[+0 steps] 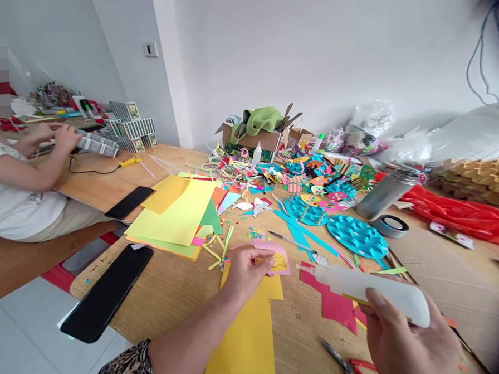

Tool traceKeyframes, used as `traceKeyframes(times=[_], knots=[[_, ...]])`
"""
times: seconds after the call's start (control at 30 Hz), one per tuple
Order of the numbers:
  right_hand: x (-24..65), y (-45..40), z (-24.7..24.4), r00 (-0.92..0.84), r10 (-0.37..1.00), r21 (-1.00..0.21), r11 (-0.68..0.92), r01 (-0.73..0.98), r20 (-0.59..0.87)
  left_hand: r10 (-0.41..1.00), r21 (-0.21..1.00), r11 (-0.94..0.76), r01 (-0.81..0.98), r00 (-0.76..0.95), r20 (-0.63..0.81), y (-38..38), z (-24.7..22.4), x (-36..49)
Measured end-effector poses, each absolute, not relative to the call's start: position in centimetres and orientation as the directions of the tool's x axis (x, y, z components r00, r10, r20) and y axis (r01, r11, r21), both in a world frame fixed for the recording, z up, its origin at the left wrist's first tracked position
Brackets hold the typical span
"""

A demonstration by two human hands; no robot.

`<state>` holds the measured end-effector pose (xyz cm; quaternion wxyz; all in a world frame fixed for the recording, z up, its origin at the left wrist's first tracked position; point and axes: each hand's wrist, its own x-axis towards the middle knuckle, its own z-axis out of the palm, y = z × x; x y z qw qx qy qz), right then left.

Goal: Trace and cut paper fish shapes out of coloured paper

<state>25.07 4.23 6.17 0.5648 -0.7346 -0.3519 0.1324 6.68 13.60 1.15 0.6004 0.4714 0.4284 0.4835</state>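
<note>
My left hand (247,268) is closed, its thumb and fingers pinching a small yellow paper cutout with drawn lines (281,261) over a piece of pink paper (283,249). Below that hand lies a long sheet of yellow paper (244,332). My right hand (408,335) grips a white squeeze glue bottle (376,292), tilted nearly flat, its thin nozzle pointing left toward the pink paper but apart from it. Red paper scraps (337,308) lie under the bottle. Red-handled pliers or snips (344,360) rest near my right hand.
Coloured paper sheets (171,213) and a black phone (108,292) are at left. Blue paper discs (356,236), a steel flask (386,194) and a tape roll (390,226) stand right. Behind is a cardboard box (251,136). A co-worker's hands (65,135) are far left.
</note>
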Motion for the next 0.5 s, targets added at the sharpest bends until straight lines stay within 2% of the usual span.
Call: traceKeyframes(times=[0.1,0.2,0.3,0.5], knots=[[24.9,4.7,6.6,0.732,0.665,-0.967,-0.055,0.248,0.15,0.988,0.976,0.097,-0.195,0.141,-0.07,13.6,1.0,6.7],[25.0,5.2,6.3,0.752,0.654,-0.997,0.057,0.057,0.081,0.99,0.979,0.087,-0.184,0.129,-0.064,13.7,1.1,6.7],[25.4,5.5,5.5,0.746,0.666,-0.98,0.165,-0.114,0.025,0.989,0.98,0.09,-0.176,0.133,-0.067,13.7,1.0,6.6],[25.8,6.1,5.2,0.713,0.701,-0.922,0.274,-0.274,-0.003,0.98,0.977,0.138,-0.163,0.167,-0.111,13.5,1.3,6.4]])
